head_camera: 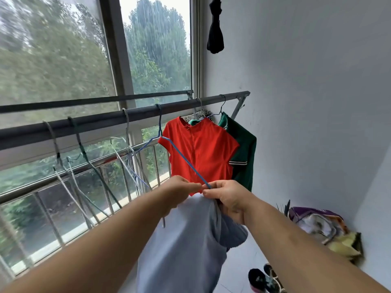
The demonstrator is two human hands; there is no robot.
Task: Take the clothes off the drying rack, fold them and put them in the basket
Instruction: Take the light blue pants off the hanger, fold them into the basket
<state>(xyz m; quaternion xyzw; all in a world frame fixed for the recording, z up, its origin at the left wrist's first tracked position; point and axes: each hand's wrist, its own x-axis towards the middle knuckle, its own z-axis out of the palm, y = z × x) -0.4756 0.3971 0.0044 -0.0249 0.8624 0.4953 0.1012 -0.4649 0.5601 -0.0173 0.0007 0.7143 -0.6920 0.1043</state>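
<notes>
Removal step: left hand [182, 187] and right hand [228, 197] pinch the grey garment [186, 240] at fingertips, just below the blue hanger [184, 159]. Next: free hanger, fold.

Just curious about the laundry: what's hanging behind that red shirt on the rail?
A dark green garment with striped trim hangs behind the red shirt, and a patterned hanger peeks above. The rest is covered.

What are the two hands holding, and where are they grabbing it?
Both the left hand and the right hand pinch the top edge of a light blue garment, at the lower end of a blue hanger.
</notes>
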